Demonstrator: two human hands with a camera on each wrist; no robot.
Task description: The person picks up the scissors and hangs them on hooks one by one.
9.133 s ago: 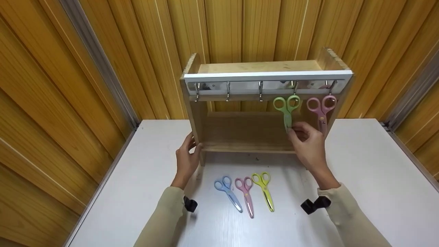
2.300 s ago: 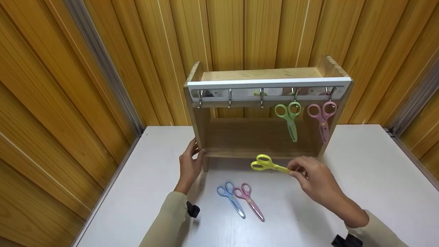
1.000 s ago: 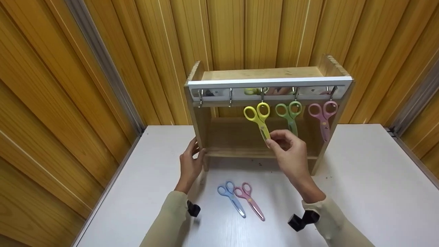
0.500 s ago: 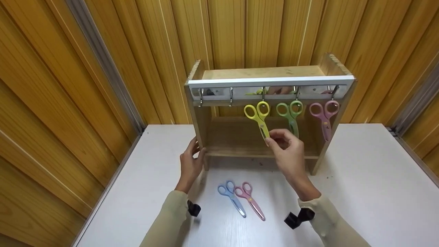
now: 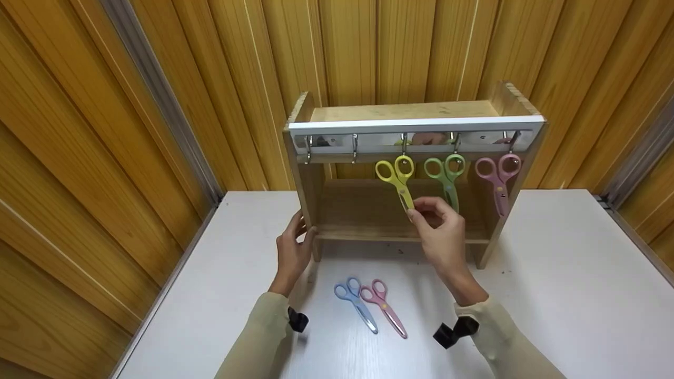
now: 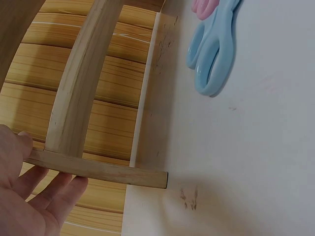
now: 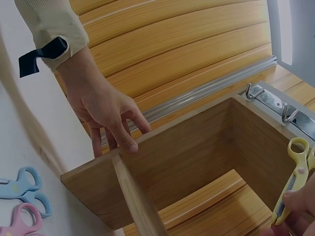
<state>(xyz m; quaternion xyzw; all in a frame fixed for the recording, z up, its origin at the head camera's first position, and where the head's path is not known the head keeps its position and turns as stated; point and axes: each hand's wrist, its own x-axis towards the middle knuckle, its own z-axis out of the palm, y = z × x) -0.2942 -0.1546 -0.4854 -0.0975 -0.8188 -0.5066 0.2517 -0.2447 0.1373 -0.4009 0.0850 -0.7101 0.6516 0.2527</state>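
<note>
My right hand pinches the blade end of the yellow scissors between thumb and fingers. One handle loop of these scissors is at the middle hook, handles up. My left hand grips the left side panel of the wooden rack, thumb on one face and fingers on the other, as the left wrist view shows. Green scissors and pink scissors hang from the two hooks at the right. Blue scissors and a second pair of pink scissors lie on the table, handles touching.
The rack stands on a white table, with a metal strip of hooks across its top front. Two hooks on the left, one a bare hook, carry nothing. Wood-panelled walls rise behind and at the sides.
Earlier, my right hand held the green scissors at their hook, then lifted the yellow scissors off the table to the middle hook. Over the last second it barely shifts. My left hand stays on the rack.
</note>
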